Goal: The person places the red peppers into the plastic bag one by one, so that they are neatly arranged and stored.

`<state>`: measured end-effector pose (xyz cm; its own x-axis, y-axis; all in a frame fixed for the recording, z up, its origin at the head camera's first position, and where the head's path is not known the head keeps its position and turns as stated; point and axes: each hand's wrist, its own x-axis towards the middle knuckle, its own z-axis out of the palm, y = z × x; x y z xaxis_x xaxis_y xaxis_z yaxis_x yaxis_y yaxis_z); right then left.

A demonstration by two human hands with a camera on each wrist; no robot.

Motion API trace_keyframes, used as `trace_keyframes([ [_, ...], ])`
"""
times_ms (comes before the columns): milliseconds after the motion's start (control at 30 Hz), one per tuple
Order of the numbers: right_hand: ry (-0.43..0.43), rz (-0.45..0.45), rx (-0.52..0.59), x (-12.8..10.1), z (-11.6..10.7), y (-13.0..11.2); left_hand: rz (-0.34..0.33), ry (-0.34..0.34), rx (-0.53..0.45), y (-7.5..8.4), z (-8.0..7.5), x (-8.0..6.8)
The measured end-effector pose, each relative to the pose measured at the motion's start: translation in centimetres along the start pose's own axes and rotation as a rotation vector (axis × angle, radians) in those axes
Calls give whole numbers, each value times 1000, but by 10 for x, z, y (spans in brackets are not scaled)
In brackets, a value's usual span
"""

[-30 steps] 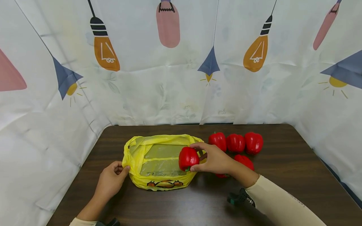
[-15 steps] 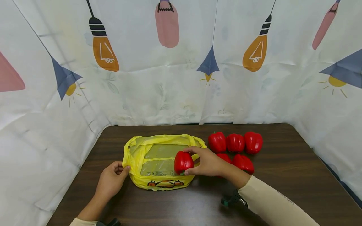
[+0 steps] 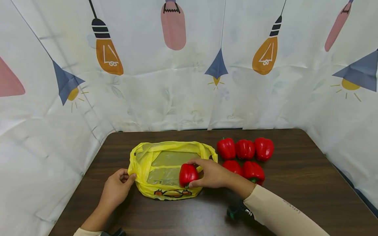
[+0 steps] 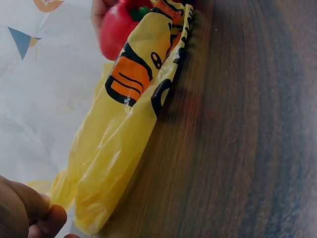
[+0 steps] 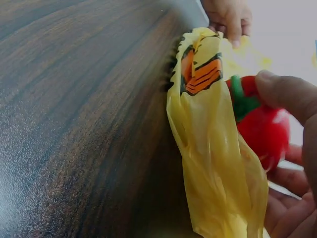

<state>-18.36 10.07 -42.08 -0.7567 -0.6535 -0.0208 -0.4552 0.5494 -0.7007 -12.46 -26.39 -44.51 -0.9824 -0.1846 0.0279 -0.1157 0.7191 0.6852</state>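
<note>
A yellow plastic bag [image 3: 141,165] lies on the table with its mouth spread wide, and an orange and black print shows on its near side. The left hand [image 3: 116,187] pinches the bag's left rim between thumb and fingers, which the left wrist view also shows. Over the right part of the mouth, the right hand [image 3: 211,173] grips a red bell pepper [image 3: 188,174]. In the right wrist view that pepper [image 5: 262,129] has its green stem towards the bag's printed side, with the thumb on top and fingers beneath. Part of the bag's right rim is behind the right hand.
Several more red bell peppers [image 3: 245,149] stand in two rows right of the bag; the right arm partly covers the front row. The dark wooden table [image 3: 298,177] meets a white patterned cloth [image 3: 165,98] at the back and sides.
The right hand has carried the pepper left and slightly down towards the near side of the bag's mouth. More of the front-row peppers now shows. The left hand keeps its pinch on the rim.
</note>
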Motion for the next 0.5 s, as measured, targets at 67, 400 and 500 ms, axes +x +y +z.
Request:
trace_keyframes([
  [67,1,4,-45,0,0,-1,-4,-5,0,0,0,0],
  [400,36,-46,-112,-6,-8,-6,-10,-11,0,-2,1,0],
  [500,36,-37,-126,-10,-14,-7,-5,-7,-2,-1,1,1],
])
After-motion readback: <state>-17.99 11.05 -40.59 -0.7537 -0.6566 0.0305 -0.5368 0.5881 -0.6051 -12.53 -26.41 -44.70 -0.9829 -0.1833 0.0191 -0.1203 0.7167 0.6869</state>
